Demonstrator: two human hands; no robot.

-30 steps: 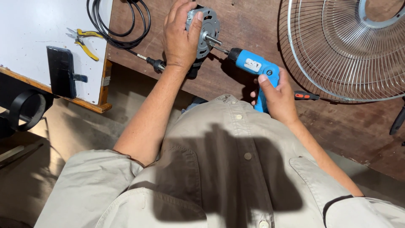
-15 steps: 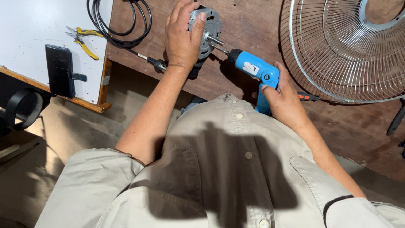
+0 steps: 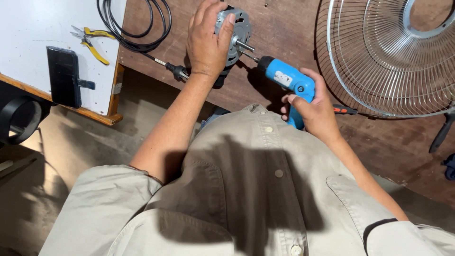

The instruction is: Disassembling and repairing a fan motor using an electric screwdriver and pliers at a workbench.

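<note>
The left hand wraps over a small grey fan motor that sits on the dark wooden worktop, fingers curled around its round housing and thumb against its face. The motor's short metal shaft sticks out to the right. The right hand is closed around the grip of a blue cordless screwdriver, whose bit points up and left at the motor's face, just below the shaft. A black cable lies coiled on the worktop, left of the motor. A wire fan guard rests to the right, well apart from the motor. On a white board to the left lie yellow-handled pliers and a black phone.
</note>
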